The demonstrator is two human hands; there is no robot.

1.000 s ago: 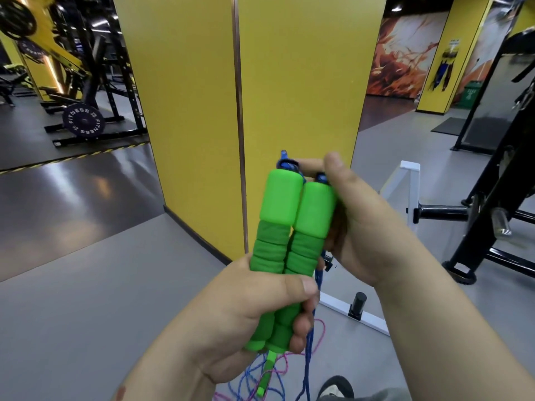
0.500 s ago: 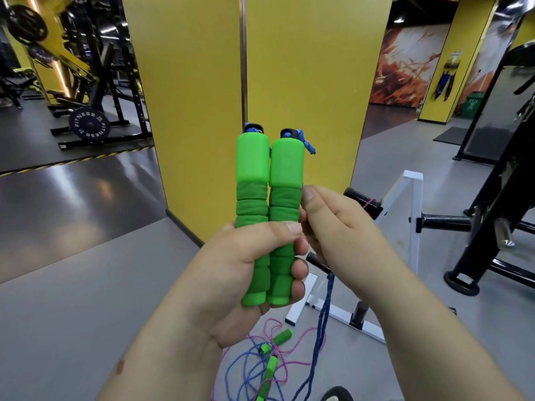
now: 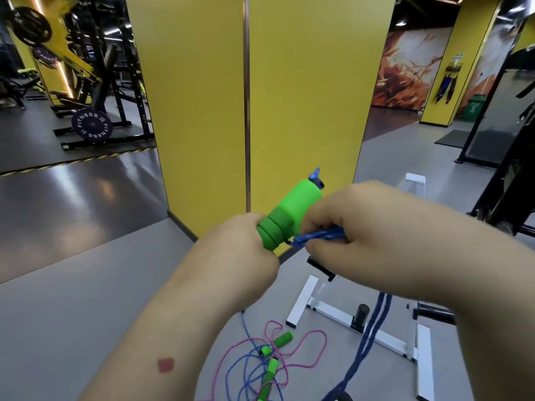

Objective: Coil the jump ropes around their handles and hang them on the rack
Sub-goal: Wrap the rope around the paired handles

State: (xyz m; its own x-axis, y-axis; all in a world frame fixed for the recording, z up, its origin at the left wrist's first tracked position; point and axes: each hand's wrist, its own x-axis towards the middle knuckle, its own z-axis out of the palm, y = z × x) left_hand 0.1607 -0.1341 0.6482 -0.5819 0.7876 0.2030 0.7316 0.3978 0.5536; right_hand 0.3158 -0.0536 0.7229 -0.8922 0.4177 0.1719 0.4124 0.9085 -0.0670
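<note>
So we're standing in a gym, and going left to right: far left there's a black rack with a weight plate (image 3: 92, 125) leaning at its foot. Dead ahead is a big yellow pillar (image 3: 260, 96).

Our left hand (image 3: 240, 250) is wrapped around the lower end of the green foam handles (image 3: 289, 212), which tilt up and to the right, with a bit of blue cord poking out the top end. Only one handle clearly shows from this angle, so we can't say how the pair sits. Our right hand (image 3: 356, 227) is pressed right up against the handles, fingers curled and pinching the blue rope (image 3: 318, 236) just beside the foam. The rope's slack drops below our right forearm (image 3: 373, 337) toward the floor.

Down on the grey floor between our arms, more jump ropes (image 3: 269, 363) lie in a tangle, pink and blue cords with small green handles. Just right of that sits the white rack (image 3: 327, 311) with black pegs, nothing visibly hanging on it.
</note>
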